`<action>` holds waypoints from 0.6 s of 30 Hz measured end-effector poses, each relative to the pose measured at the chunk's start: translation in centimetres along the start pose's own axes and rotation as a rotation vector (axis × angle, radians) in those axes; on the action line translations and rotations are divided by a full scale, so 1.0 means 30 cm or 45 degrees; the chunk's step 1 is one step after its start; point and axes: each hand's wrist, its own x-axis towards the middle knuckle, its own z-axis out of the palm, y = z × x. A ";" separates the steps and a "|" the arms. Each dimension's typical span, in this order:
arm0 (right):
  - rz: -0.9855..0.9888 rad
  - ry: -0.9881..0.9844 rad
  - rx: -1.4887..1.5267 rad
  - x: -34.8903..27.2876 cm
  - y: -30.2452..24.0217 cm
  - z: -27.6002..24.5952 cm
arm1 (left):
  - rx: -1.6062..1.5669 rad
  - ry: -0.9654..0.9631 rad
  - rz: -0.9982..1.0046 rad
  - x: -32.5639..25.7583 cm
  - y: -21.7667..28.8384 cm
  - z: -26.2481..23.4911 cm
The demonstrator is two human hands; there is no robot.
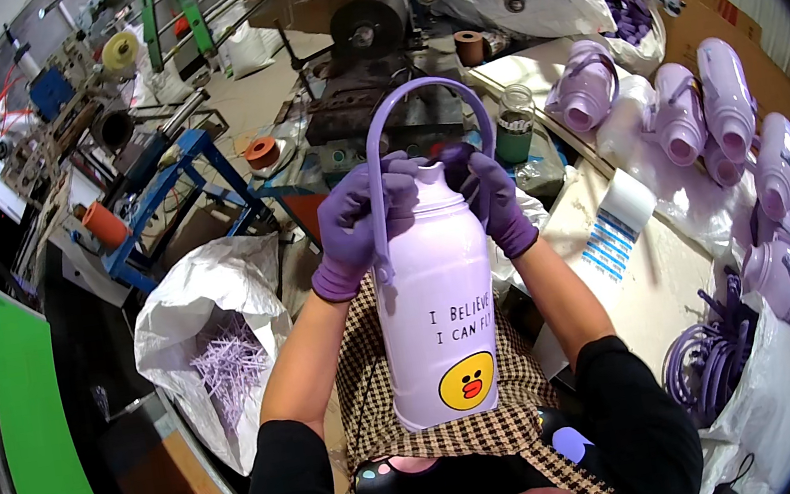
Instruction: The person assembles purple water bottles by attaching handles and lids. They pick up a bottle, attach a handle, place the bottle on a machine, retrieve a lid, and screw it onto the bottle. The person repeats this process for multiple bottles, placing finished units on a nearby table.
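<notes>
A lilac thermos flask casing [419, 274] stands upright against my lap, with a yellow cartoon face and dark lettering on its front. Its purple carrying handle [421, 85] arches above the narrow neck. My left hand [360, 213], in a purple glove, is closed around the left side of the handle close to the shoulder of the casing. Opposite it, my gloved right hand [494, 195] has its fingers curled at the handle's right side beside the neck. Parts of the fingertips are hidden behind the handle and neck.
A dark metal machine [380, 102] stands just ahead. To the right, several lilac casings [680, 121] lie near a roll of labels [626, 204] and coiled purple handles [709, 359]. A white sack [168, 319] of purple strips sits at left. A glass jar [515, 119] stands beyond my right hand.
</notes>
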 end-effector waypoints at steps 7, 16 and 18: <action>-0.138 -0.148 0.282 -0.031 0.066 -0.001 | -0.890 -0.189 -0.075 -0.007 -0.008 -0.071; -0.108 0.207 0.171 -0.059 0.054 -0.002 | -0.457 0.008 -0.295 0.000 0.021 -0.042; -0.176 0.253 0.023 -0.054 0.072 0.012 | -0.079 0.049 -0.252 -0.001 0.048 -0.022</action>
